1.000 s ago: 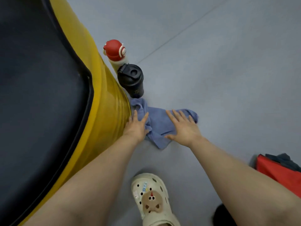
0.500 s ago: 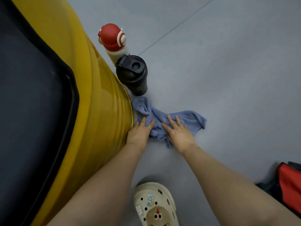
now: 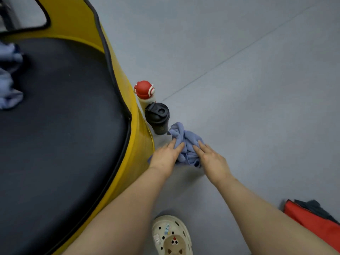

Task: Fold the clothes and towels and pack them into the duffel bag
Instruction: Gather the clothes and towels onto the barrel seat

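On grey floor (image 3: 257, 89), at 12 o'clock from both hands: one bunched blue towel (image 3: 185, 142), lying just beside yellow seat wall (image 3: 141, 133); left hand (image 3: 165, 157) and right hand (image 3: 211, 161) flat on its two sides, fingers straight, pressing cloth inward; two bottles at 11 o'clock of towel, one black-lidded shaker (image 3: 158, 116) touching it, one red-capped bottle (image 3: 144, 90) behind; contents of both hidden; one pale clog (image 3: 171, 236) at 6 o'clock; one red bag (image 3: 316, 219) at 4 o'clock; more pale blue cloth (image 3: 9, 76) on black cushion (image 3: 64, 126) at 9 o'clock.
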Action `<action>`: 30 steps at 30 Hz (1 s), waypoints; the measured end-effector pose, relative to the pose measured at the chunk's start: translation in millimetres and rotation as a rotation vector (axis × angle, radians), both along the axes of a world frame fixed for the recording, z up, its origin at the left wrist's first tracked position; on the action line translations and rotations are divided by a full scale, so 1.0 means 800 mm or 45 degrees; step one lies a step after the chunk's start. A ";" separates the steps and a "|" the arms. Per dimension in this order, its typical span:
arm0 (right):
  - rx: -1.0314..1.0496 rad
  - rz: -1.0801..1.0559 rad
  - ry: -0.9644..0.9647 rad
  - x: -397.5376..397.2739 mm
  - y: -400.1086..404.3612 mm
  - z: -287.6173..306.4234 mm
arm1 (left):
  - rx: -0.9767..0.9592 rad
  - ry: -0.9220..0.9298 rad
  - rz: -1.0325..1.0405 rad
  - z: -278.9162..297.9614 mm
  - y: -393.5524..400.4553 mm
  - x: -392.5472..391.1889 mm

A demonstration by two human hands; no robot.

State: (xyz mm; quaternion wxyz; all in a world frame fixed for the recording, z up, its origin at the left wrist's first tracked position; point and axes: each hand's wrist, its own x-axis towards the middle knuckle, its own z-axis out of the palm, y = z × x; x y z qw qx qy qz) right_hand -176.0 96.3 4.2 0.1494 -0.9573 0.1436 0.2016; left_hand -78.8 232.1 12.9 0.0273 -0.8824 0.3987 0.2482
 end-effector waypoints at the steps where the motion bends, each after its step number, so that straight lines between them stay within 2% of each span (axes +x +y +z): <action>1: -0.010 -0.007 -0.024 -0.001 0.001 0.018 | -0.029 -0.044 -0.009 0.017 -0.001 -0.001; 7: -0.012 -0.141 -0.227 -0.024 0.011 0.101 | -0.211 -0.259 -0.033 0.114 0.008 -0.023; 16: -0.123 -0.019 -0.480 -0.035 0.067 0.234 | -0.407 -0.404 0.034 0.232 0.085 -0.052; 25: -0.288 0.252 -0.668 0.009 0.182 0.325 | -0.354 -0.585 0.181 0.316 0.219 -0.045; 30: -0.161 0.421 -0.854 0.065 0.264 0.333 | -0.300 -0.703 0.319 0.350 0.311 -0.022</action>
